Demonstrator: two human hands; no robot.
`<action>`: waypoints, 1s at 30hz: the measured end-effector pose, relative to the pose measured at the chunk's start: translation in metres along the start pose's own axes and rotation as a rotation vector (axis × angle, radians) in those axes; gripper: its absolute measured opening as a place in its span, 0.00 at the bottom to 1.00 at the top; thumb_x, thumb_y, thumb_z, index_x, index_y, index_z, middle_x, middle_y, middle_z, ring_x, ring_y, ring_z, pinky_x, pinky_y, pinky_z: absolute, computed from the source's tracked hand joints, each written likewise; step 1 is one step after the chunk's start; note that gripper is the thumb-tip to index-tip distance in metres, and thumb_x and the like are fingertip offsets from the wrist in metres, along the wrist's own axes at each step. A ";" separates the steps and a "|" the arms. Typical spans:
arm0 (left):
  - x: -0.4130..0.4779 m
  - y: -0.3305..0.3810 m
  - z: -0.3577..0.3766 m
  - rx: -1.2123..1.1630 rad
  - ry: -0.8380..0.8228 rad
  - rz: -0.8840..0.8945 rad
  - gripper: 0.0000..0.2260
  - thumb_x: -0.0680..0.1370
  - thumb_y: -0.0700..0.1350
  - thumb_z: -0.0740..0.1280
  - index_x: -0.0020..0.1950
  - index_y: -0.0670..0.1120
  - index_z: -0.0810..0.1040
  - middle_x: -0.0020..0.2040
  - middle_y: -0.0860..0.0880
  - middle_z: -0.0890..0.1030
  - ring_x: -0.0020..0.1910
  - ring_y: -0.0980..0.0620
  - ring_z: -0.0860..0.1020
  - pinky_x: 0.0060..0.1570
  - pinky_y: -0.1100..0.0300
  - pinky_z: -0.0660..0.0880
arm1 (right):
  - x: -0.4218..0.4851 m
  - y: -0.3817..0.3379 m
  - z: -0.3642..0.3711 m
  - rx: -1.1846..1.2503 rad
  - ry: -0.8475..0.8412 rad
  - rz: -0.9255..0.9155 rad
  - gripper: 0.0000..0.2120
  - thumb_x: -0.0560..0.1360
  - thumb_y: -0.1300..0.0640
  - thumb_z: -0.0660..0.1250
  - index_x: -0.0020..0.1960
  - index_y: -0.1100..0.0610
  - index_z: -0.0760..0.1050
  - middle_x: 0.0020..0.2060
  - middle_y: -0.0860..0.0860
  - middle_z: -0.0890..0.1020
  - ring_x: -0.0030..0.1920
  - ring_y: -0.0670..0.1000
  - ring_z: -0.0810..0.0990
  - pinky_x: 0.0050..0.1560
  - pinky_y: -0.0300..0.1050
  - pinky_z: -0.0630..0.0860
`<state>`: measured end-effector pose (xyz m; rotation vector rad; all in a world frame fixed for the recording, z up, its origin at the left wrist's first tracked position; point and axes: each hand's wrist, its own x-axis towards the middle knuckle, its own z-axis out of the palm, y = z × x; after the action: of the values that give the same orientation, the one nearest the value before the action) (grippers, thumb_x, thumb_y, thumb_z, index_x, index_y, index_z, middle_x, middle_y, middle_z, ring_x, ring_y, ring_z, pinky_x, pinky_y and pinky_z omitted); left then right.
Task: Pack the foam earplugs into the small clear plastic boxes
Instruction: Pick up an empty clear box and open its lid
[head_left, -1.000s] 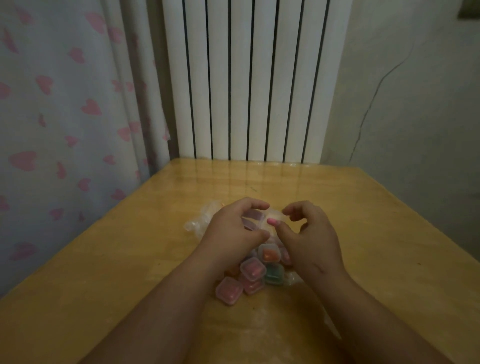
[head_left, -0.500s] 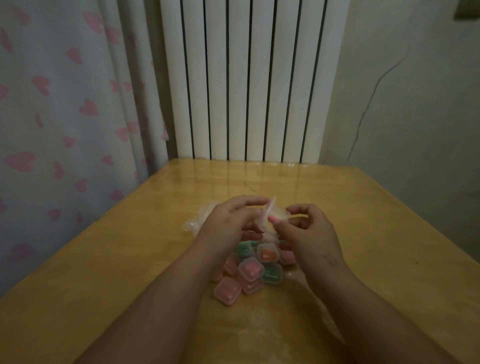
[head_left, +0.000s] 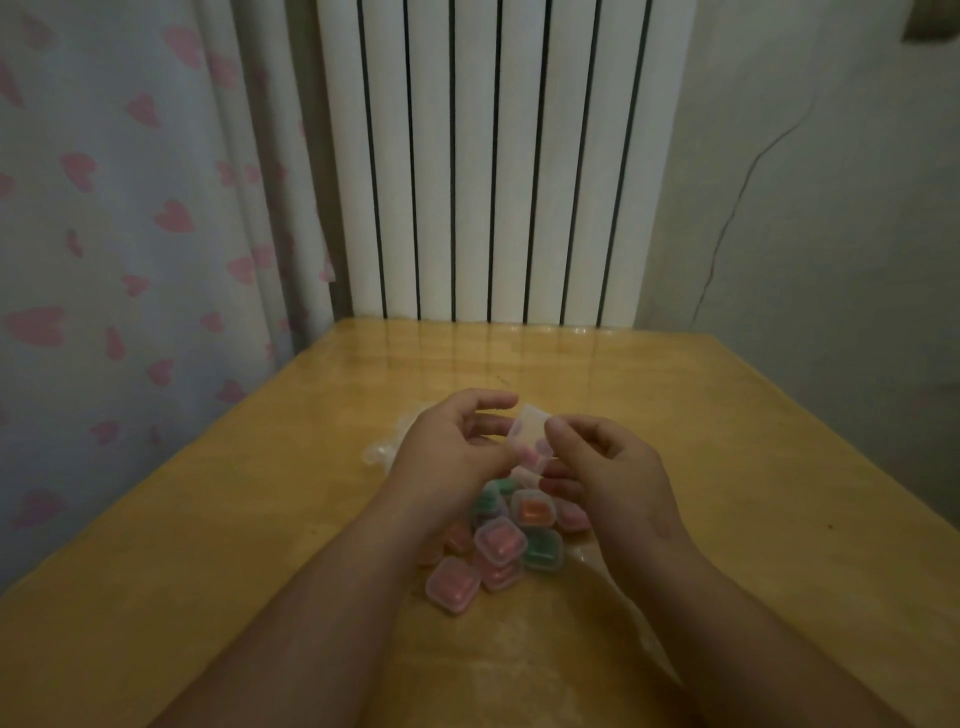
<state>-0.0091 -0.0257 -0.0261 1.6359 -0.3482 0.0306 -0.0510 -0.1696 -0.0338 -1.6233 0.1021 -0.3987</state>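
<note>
Seemingly open, the clear box (head_left: 528, 430) shows a faint pink earplug (head_left: 531, 458) inside.

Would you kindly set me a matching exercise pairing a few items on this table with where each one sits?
Things: 1 open clear box; 2 orange-filled box; 3 crumpled plastic bag.
Places: A on the table beyond the left hand; B held between that hand and the right hand; C in the pile of closed boxes.
Pairs: 1-B; 2-C; 3-A.

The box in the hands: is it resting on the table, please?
No, the left hand and right hand hold the box above the filled boxes.
</note>
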 end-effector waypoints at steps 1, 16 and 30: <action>0.000 0.000 0.000 0.009 -0.004 0.008 0.19 0.70 0.35 0.76 0.55 0.53 0.80 0.47 0.53 0.85 0.43 0.57 0.84 0.42 0.62 0.79 | 0.000 0.000 0.000 -0.008 0.001 -0.003 0.11 0.74 0.50 0.70 0.54 0.54 0.79 0.40 0.51 0.85 0.39 0.49 0.85 0.43 0.48 0.83; 0.000 0.004 -0.004 0.004 0.132 0.040 0.05 0.78 0.42 0.68 0.51 0.51 0.83 0.44 0.52 0.83 0.40 0.56 0.80 0.39 0.60 0.78 | 0.007 -0.004 -0.004 -0.083 0.072 0.004 0.04 0.75 0.59 0.70 0.50 0.55 0.79 0.38 0.53 0.84 0.37 0.51 0.83 0.40 0.48 0.81; 0.008 -0.006 -0.017 0.969 0.273 -0.080 0.11 0.77 0.48 0.64 0.54 0.60 0.83 0.76 0.52 0.64 0.76 0.49 0.57 0.72 0.52 0.56 | 0.011 -0.013 -0.023 -0.484 0.020 0.024 0.03 0.71 0.59 0.69 0.43 0.52 0.79 0.36 0.51 0.81 0.33 0.49 0.77 0.31 0.41 0.67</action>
<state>0.0033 -0.0107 -0.0285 2.5607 -0.0357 0.4116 -0.0503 -0.1930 -0.0181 -2.0923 0.2477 -0.3910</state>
